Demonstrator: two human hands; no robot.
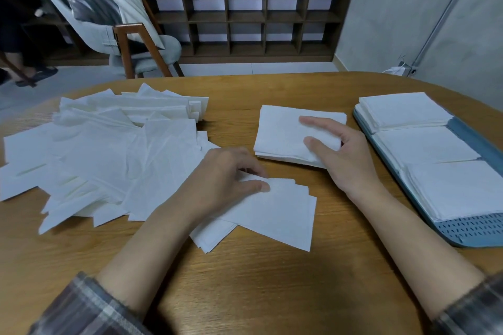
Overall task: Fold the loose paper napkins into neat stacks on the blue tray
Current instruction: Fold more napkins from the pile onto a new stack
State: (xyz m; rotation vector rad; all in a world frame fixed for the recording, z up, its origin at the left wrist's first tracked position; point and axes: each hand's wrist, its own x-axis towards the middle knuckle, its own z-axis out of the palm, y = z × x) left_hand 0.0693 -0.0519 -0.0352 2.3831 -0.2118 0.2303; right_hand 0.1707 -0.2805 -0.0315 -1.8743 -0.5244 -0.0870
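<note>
Plaid sleeves (89,304) are framing two bare hands working paper napkins on a wooden table (245,280).
At the left, a loose pile of unfolded napkins (109,149) is sprawling across the tabletop; just right of it the left hand (231,179) is curling its fingers over the far edge of a few folded napkins (272,212), its thumb pressing down on top, and these are lying fanned and slightly askew near the table's middle. Beyond them a small stack (283,133) is sitting on the bare wood, and the right hand (345,152) is resting on its right end, index finger and thumb lying loosely extended on the top sheet. At the far right the blue tray (473,228) is carrying three squared stacks (402,111) in a row, far end to near end.
</note>
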